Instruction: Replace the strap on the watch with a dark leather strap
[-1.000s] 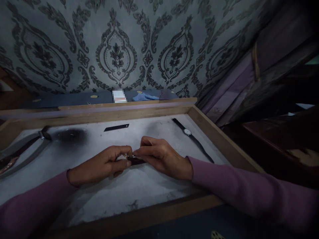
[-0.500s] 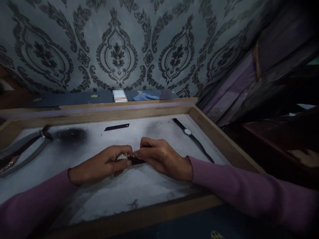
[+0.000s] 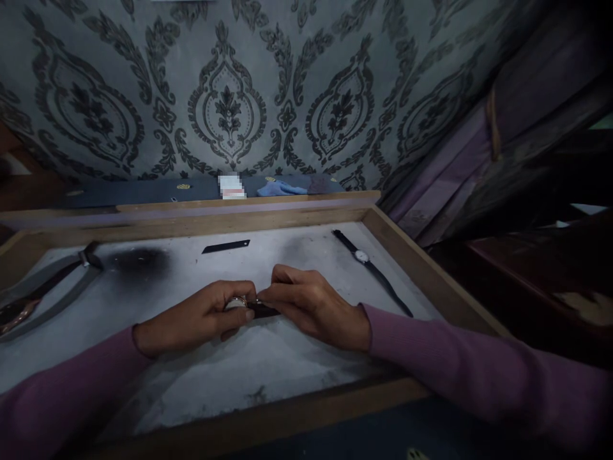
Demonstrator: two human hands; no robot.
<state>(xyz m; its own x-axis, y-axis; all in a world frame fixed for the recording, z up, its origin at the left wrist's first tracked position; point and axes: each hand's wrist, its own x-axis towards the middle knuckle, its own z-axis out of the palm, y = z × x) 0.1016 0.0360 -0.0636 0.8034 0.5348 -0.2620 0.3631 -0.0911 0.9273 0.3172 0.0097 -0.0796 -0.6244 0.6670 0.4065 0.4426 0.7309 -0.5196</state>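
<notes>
My left hand [image 3: 205, 314] is closed around a wristwatch [image 3: 236, 303] with a round pale face and a gold-coloured rim. Its thumb lies along the lower side of the case. From the case a dark strap [image 3: 262, 310] runs to the right, beneath my right hand [image 3: 311, 300]. The fingers of that hand are pinched together at the strap, close to where it meets the case. Their tips partly hide what lies between them. Both hands are low over the white floor of a shallow wooden tray.
The wooden tray [image 3: 402, 243] has raised walls. In it lie a second watch with a black strap [image 3: 362, 257] at right, a dark flat blade [image 3: 226, 246] behind my hands, and a larger watch [image 3: 43, 291] at left. A blue cloth [image 3: 281, 188] lies beyond the back wall.
Both hands stay at the watch in almost the same pose. The whole view has shifted very slightly; the other items have not moved in the tray.
</notes>
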